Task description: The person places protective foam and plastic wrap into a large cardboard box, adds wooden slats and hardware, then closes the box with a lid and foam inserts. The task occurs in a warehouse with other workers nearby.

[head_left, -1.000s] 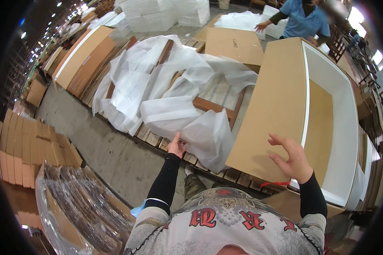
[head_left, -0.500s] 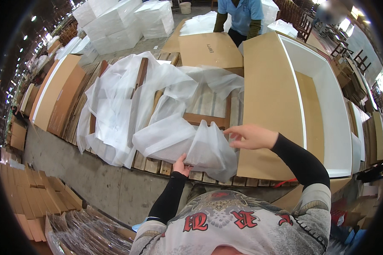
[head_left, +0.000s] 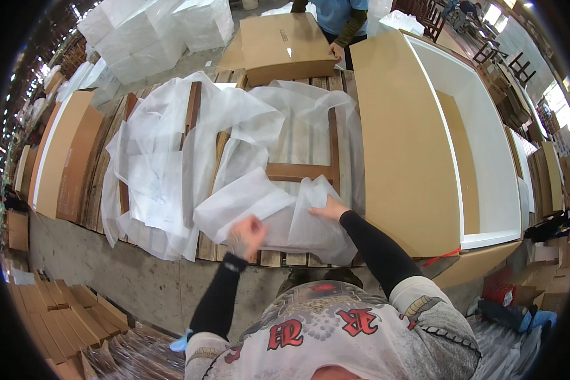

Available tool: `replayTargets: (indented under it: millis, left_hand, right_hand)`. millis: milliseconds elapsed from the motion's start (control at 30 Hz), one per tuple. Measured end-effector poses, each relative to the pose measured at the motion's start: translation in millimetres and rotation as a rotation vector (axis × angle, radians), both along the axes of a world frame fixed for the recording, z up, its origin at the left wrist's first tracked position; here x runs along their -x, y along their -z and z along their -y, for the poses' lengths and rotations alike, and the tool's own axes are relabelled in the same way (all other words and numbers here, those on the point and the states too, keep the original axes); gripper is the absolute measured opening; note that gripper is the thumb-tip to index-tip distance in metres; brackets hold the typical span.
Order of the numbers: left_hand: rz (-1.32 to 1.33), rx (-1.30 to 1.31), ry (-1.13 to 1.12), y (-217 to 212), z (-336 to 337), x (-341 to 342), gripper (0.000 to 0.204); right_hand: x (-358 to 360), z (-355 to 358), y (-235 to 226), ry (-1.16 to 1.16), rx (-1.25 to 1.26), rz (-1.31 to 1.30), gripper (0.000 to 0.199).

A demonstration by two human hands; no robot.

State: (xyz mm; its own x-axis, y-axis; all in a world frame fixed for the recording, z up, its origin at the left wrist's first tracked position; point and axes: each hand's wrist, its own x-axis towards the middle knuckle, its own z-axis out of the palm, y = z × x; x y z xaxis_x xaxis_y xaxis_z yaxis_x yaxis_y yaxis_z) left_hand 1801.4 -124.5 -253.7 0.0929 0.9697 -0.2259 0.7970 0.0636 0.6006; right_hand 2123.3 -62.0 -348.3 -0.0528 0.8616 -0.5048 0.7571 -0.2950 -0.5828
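Translucent white foam sheet (head_left: 278,231) lies bunched over the near end of a brown wooden frame (head_left: 301,171) on the slatted pallet. My right hand (head_left: 328,209) rests on that sheet near the frame's near right corner, thumb and fingers apart. Just above the sheet's near left part is my left hand (head_left: 247,235), its fingers curled but smeared by motion; whether it pinches anything cannot be made out. To the left, more foam sheet (head_left: 152,171) covers a second brown wooden frame (head_left: 192,114).
A large open carton (head_left: 399,145) with white lining stands right of the frames. At the far side, a co-worker's hand (head_left: 337,50) touches a brown carton (head_left: 285,41). Another carton (head_left: 76,149) stands left. Flattened cardboard (head_left: 63,310) lies low left; white wrapped stacks (head_left: 133,38) stand behind.
My left hand has come up off the sheet's near edge and moved left. My right hand has moved left and down onto the foam. The far carton and co-worker have shifted; my view has moved slightly.
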Motion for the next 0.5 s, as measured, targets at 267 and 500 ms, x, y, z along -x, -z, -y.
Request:
replayTargets:
  millis: [267, 500]
  left_hand:
    - [-0.609, 0.262, 0.074, 55.5, -107.4, 45.7, 0.052]
    - [-0.114, -0.336, -0.204, 39.2, -49.8, 99.1, 0.03]
  right_hand:
    - [-6.1, 31.6, -7.5, 0.063, -0.097, 0.071, 0.045]
    - [4.5, 125.0, -52.6, 0.284, -0.595, -0.136, 0.022]
